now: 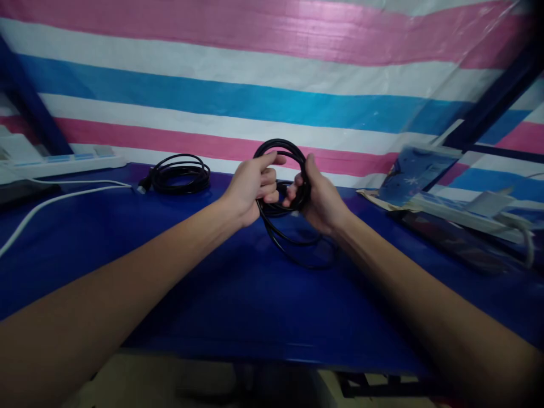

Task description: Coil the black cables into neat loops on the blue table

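Note:
A black cable (pixel 278 143) is held in loops above the middle of the blue table, between my two hands. My left hand (pixel 254 184) is closed round the left side of the loops, its index finger stretched across the top. On the right side, my right hand (pixel 318 195) wraps its fingers round the gathered strands, thumb up. Loose turns of the same cable hang below the hands toward the tabletop. A second coiled black cable (pixel 181 178) lies at the back left, apart from my hands, with a plug at its left end.
The blue table (pixel 272 306) ends at a front edge near me. At left are a white power strip (pixel 70 163) and a white cord (pixel 55 198). At right stand a blue packet (pixel 414 173), another power strip (pixel 461 212) and a dark flat object (pixel 450 241). Striped sheeting (pixel 255 96) hangs behind.

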